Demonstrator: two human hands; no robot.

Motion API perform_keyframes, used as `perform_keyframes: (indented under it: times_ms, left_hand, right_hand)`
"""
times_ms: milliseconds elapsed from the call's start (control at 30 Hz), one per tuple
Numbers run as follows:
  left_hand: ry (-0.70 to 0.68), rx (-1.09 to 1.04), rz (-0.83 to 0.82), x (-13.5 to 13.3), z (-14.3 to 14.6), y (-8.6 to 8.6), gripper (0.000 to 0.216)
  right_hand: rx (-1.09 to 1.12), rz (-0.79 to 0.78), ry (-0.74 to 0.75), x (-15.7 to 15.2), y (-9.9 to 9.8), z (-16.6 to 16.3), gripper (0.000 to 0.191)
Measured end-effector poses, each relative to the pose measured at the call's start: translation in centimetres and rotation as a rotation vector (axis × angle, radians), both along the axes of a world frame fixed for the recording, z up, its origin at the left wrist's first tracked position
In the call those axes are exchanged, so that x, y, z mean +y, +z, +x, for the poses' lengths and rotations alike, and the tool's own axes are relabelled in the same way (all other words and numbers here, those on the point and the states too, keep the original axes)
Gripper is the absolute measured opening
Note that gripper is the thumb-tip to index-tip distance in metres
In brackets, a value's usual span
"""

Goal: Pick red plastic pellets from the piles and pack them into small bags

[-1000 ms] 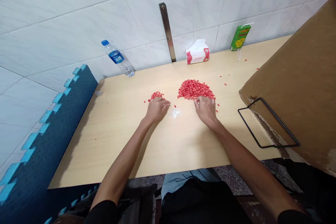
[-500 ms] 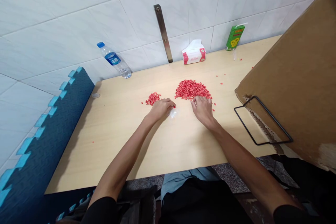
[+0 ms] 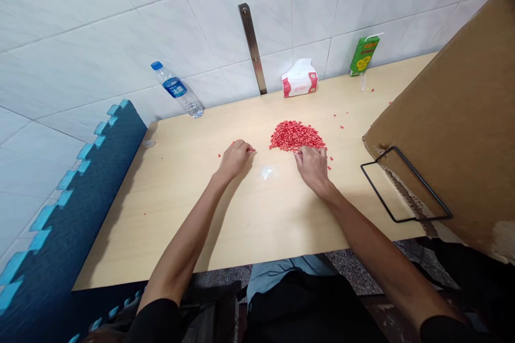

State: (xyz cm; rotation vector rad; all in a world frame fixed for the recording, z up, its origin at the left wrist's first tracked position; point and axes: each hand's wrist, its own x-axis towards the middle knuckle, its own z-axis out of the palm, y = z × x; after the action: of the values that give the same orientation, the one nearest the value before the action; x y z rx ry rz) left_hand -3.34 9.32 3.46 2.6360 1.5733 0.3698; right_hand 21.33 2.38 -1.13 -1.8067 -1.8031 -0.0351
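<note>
Pale table point(image 3: 181, 214) by a tiled wall: left hand point(image 3: 234, 159) curls over a small heap point(image 3: 241, 143) of red pellets, right hand point(image 3: 313, 166) touches the near edge of the big pile point(image 3: 296, 136). Whether either grasps any, I cannot tell; most pellets lie there.

One head view. Looks from above the near edge of the table point(image 3: 257, 225), facing forward and down across it to the wall point(image 3: 120, 37) behind. Near. Pile point(image 3: 296, 135) mid-table sits just above frame centre.
</note>
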Motion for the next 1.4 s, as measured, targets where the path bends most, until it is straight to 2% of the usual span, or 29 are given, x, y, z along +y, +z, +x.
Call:
perform_keyframes:
  times_ms: [133, 233, 300, 400, 500, 600, 767, 900, 1267, 1400]
  left_hand:
    - [0.135, 0.027, 0.053, 1.8, -2.6, 0.0, 0.024]
    - [0.210, 0.000, 0.146, 0.9, -3.2, -0.1, 0.027]
    - [0.245, -0.050, 0.184, -1.3, -3.2, -0.3, 0.030]
    - [0.198, -0.021, 0.180, -5.9, -3.5, -1.0, 0.040]
    - [0.165, 0.089, 0.055, -10.1, -4.3, -2.3, 0.065]
    - [0.209, 0.151, -0.039, -12.0, -4.4, -3.5, 0.079]
    - [0.229, 0.164, -0.098, -10.8, -2.8, -4.1, 0.088]
    - [0.175, 0.162, -0.114, -9.3, -1.9, -3.9, 0.087]
    - [-0.173, 0.199, -0.126, -4.9, -0.7, -3.4, 0.096]
    - [-0.270, 0.218, -0.146, -4.1, -0.7, -2.9, 0.099]
  right_hand:
    - [0.010, -0.006, 0.012, 0.0, -0.1, 0.0, 0.020]
    - [0.034, 0.016, 0.015, 0.0, -0.2, 0.1, 0.019]
    - [0.055, 0.036, 0.012, -0.1, -0.2, 0.2, 0.018]
    - [0.081, 0.045, 0.015, -0.1, -0.2, 0.2, 0.018]
    - [0.085, 0.038, 0.027, -0.1, -0.2, 0.1, 0.019]
    - [0.079, 0.038, 0.029, -0.1, -0.3, 0.0, 0.018]
    - [0.086, 0.031, 0.029, -0.1, -0.5, 0.0, 0.018]
    - [0.094, 0.012, 0.033, 0.0, -0.5, 0.0, 0.020]
    - [0.101, -0.003, 0.054, 0.0, -0.3, -0.1, 0.016]
    - [0.089, -0.015, 0.062, 0.1, -0.3, -0.1, 0.015]
